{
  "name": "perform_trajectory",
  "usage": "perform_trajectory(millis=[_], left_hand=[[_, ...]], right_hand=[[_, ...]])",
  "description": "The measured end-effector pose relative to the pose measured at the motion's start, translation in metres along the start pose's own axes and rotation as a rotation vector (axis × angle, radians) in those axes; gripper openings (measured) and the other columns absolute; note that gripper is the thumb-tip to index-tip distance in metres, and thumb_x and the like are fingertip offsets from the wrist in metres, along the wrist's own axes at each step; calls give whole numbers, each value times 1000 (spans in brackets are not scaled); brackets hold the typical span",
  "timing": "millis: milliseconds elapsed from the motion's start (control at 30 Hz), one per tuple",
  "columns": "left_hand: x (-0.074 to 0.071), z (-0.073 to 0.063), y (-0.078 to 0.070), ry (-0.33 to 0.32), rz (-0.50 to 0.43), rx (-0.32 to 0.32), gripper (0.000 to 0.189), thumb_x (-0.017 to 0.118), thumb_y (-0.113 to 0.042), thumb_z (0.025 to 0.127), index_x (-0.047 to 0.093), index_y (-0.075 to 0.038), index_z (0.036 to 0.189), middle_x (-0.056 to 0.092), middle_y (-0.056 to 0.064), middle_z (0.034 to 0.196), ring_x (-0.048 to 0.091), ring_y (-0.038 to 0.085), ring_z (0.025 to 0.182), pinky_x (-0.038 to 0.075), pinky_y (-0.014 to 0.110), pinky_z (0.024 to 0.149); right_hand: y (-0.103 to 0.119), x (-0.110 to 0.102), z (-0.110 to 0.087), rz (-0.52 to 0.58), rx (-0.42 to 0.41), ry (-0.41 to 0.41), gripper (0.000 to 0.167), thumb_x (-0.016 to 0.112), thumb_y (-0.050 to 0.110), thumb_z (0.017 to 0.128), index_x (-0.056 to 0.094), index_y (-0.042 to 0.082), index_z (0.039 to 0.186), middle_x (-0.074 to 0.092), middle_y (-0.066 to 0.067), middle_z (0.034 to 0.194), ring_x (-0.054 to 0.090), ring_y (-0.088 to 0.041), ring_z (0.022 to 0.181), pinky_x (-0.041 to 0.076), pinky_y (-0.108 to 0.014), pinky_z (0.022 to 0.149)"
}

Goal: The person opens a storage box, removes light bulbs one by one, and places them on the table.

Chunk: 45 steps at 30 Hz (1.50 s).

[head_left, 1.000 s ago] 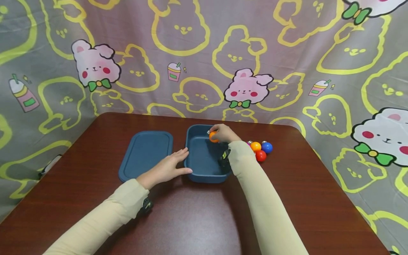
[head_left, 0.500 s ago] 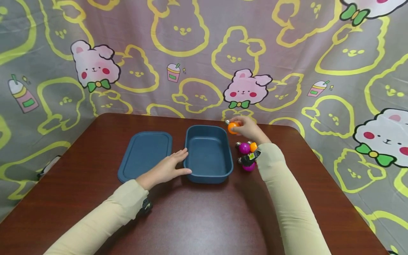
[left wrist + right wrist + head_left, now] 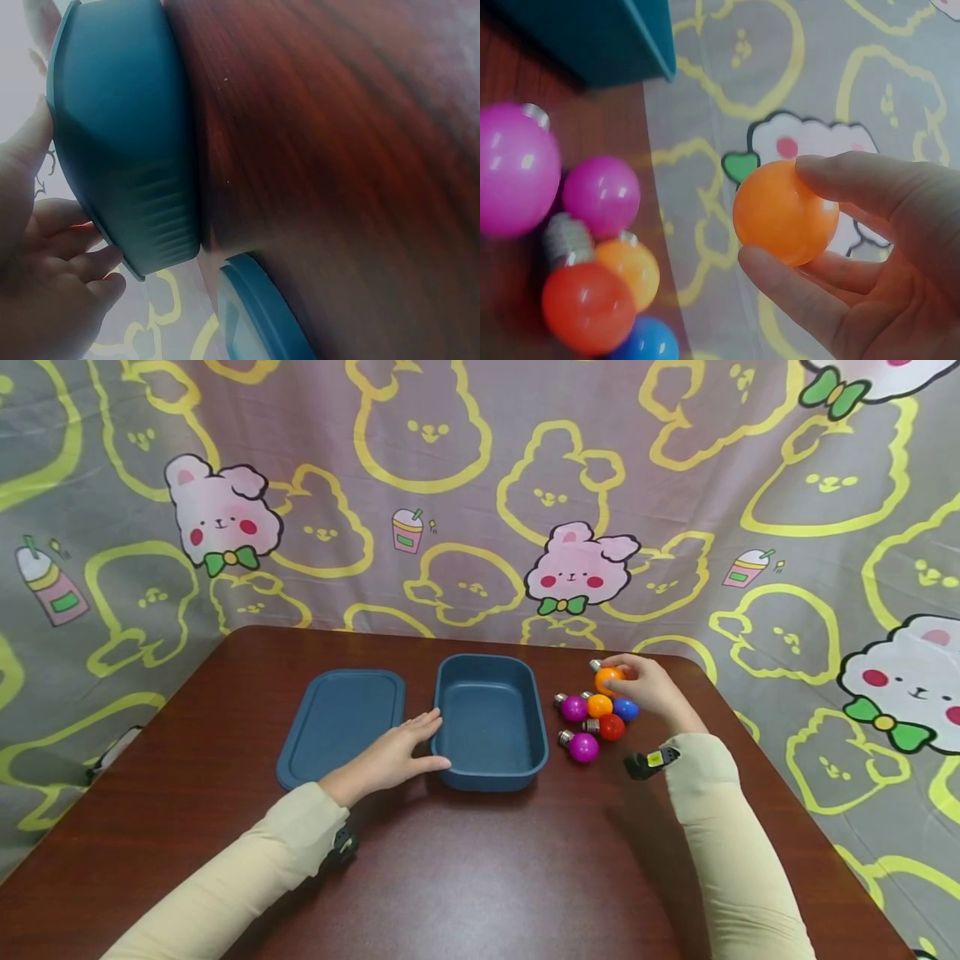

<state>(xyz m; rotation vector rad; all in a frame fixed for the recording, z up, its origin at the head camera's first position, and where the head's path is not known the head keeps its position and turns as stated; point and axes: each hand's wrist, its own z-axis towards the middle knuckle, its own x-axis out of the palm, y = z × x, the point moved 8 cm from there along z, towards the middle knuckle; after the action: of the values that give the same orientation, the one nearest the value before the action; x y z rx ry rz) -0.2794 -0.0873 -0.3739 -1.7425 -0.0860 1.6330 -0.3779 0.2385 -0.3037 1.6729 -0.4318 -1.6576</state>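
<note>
My right hand [image 3: 649,687] pinches an orange light bulb [image 3: 609,680] by its globe, its metal screw base pointing back left. In the right wrist view the thumb and fingers close round the orange globe [image 3: 784,214]. Just in front of it lie a purple bulb [image 3: 575,707], a second orange bulb [image 3: 600,706], a blue bulb [image 3: 626,709], a red bulb [image 3: 612,727] and another purple bulb [image 3: 583,747]. My left hand [image 3: 393,758] rests against the left rim of a blue rectangular box [image 3: 491,781], fingers extended; the box holds nothing.
A blue lid [image 3: 341,722] lies flat on the brown wooden table [image 3: 450,877], left of the box. Behind the table hangs a patterned curtain [image 3: 465,510] with rabbit drawings.
My right hand has carried the orange bulb from over the box to the right, to just behind the other bulbs. The left hand has stayed at the box's rim.
</note>
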Motion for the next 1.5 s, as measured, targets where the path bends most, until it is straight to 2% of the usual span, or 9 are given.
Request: perform_trajectory(millis=[67,267,367,567,800,1133,1367,1500], left_hand=[[0,0,0,-1,-1,4,75,62,-39,87,31,1,141,22,12,149,19,31,135,19,50,105],[0,0,-1,3,0,1,76,62,-41,86,31,1,142,21,11,149,18,30,135,18,50,105],[0,0,-1,6,1,-7,76,62,-41,87,30,0,142,21,10,150,18,30,136,17,51,105],[1,0,-1,4,-2,-2,75,62,-39,87,30,1,142,21,12,149,18,31,135,17,51,105],[1,0,0,4,1,6,76,61,-42,87,30,1,142,21,12,149,18,29,136,18,50,105],[2,0,2,7,2,1,78,60,-46,86,30,-1,142,21,11,149,18,29,136,18,50,105],[2,0,2,7,6,-1,78,59,-47,86,30,-1,142,21,10,149,18,28,136,18,50,105],[1,0,2,4,1,-1,76,61,-43,87,30,-2,142,21,11,149,17,28,136,18,50,105]], right_hand=[[-9,-4,-6,-19,15,-8,36,61,17,89,55,-1,121,57,-22,108,54,-34,92,45,-37,80],[-38,-8,-22,42,53,-13,36,60,13,90,53,-5,120,57,-25,105,60,-30,83,49,-43,79],[-50,-9,-29,57,63,-14,35,59,11,91,52,-6,121,57,-25,104,61,-28,81,51,-41,77],[-69,-6,-41,81,91,8,34,58,7,90,51,-9,120,55,-25,103,58,-33,83,52,-36,73],[-88,4,-48,93,150,59,34,57,5,90,51,-10,121,55,-23,103,57,-27,83,52,-35,73],[-105,15,-54,133,243,102,44,58,9,90,43,-10,127,49,-26,111,55,-31,90,50,-37,78],[-106,17,-54,117,258,118,46,58,9,90,40,-12,127,44,-30,118,54,-35,96,48,-42,83],[-106,18,-54,118,260,127,46,58,8,90,39,-12,127,43,-29,119,53,-35,96,47,-43,84]])
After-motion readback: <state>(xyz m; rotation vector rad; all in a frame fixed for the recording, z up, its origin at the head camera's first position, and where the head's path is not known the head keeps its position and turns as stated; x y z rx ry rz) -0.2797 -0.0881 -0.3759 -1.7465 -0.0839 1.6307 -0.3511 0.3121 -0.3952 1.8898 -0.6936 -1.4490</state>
